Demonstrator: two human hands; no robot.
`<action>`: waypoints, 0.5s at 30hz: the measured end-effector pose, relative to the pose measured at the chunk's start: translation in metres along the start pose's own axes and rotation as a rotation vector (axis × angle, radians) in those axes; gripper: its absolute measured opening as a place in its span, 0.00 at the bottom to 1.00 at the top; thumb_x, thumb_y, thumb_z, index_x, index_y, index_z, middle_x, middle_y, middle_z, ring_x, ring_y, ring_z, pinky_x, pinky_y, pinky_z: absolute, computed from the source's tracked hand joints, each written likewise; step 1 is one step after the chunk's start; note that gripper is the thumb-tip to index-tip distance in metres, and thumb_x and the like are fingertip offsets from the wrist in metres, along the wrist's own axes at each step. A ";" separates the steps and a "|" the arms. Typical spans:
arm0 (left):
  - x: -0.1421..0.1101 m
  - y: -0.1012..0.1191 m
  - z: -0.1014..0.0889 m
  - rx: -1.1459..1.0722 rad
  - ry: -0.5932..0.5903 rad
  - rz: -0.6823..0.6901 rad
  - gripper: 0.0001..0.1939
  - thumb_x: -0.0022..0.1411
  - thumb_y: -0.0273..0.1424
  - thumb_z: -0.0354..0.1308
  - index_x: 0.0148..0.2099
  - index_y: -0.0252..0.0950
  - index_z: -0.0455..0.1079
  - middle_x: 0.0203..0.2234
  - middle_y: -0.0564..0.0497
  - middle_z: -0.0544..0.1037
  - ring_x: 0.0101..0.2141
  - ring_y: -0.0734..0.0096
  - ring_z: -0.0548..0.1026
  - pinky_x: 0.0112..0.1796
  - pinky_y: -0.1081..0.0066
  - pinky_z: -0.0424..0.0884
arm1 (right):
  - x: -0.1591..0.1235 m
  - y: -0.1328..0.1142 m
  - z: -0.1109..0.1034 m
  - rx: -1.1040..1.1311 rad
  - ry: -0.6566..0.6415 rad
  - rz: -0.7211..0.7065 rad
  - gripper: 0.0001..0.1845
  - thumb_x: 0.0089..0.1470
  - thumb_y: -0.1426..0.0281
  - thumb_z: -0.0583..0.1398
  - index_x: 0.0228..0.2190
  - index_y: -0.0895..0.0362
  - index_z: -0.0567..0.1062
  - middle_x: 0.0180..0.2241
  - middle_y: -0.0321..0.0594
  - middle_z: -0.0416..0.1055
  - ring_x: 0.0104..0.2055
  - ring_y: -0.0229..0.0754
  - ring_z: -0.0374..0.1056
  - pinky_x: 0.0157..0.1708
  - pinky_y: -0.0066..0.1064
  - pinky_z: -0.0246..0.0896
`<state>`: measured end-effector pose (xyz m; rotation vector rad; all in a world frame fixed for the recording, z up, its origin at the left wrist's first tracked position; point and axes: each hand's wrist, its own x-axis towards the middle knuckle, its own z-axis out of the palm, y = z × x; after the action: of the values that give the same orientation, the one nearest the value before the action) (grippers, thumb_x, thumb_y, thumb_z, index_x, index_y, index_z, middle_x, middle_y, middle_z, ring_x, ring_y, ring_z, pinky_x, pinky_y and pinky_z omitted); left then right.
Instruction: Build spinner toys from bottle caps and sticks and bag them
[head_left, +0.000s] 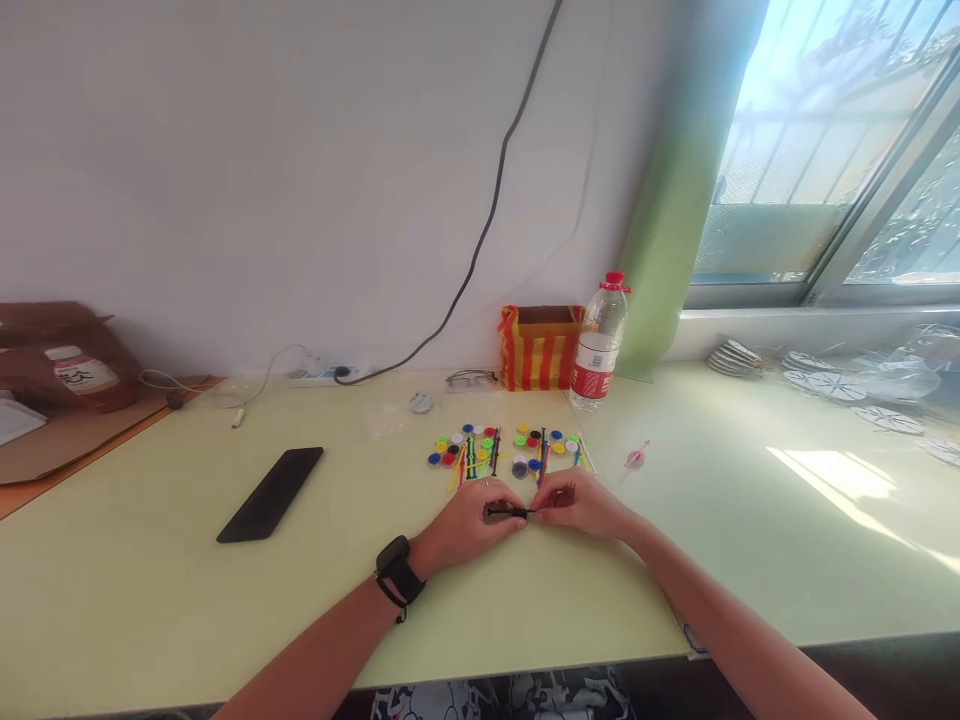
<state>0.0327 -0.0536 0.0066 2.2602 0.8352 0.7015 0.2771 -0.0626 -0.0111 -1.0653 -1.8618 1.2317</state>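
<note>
Between my two hands, just above the table, is a thin black stick [501,512] with a small black round piece [520,513] near its right end. My left hand [471,522] pinches it with thumb and fingertips, a watch on the wrist. On the other end, the fingertips of my right hand [583,504] are closed at the black piece. Just beyond my hands lie coloured plastic discs [448,460] and thin coloured sticks [470,458], in a left and a right cluster. A grey-black disc [520,469] sits nearest my right fingers.
A black phone-like slab [271,495] lies to the left. Against the wall stand a striped bag [541,350] and a water bottle [598,345]. A small pink-red piece [637,457] lies to the right. Round woven pieces [825,383] lie by the window.
</note>
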 end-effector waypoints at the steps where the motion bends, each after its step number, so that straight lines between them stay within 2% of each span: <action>1: 0.000 0.000 0.000 0.002 0.000 -0.001 0.08 0.64 0.37 0.65 0.43 0.41 0.80 0.37 0.49 0.82 0.39 0.63 0.78 0.42 0.67 0.73 | 0.000 0.000 0.000 0.004 0.002 -0.003 0.09 0.49 0.63 0.69 0.29 0.55 0.83 0.30 0.39 0.78 0.31 0.41 0.71 0.31 0.30 0.67; 15: -0.001 0.002 0.000 -0.007 -0.008 -0.029 0.07 0.67 0.37 0.62 0.43 0.41 0.80 0.36 0.49 0.81 0.40 0.63 0.78 0.43 0.66 0.73 | -0.001 0.002 0.006 -0.010 0.034 -0.035 0.06 0.50 0.66 0.67 0.27 0.55 0.82 0.27 0.38 0.75 0.28 0.38 0.68 0.27 0.28 0.62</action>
<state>0.0326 -0.0554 0.0076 2.2391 0.8592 0.6810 0.2727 -0.0658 -0.0149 -1.0484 -1.8556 1.1782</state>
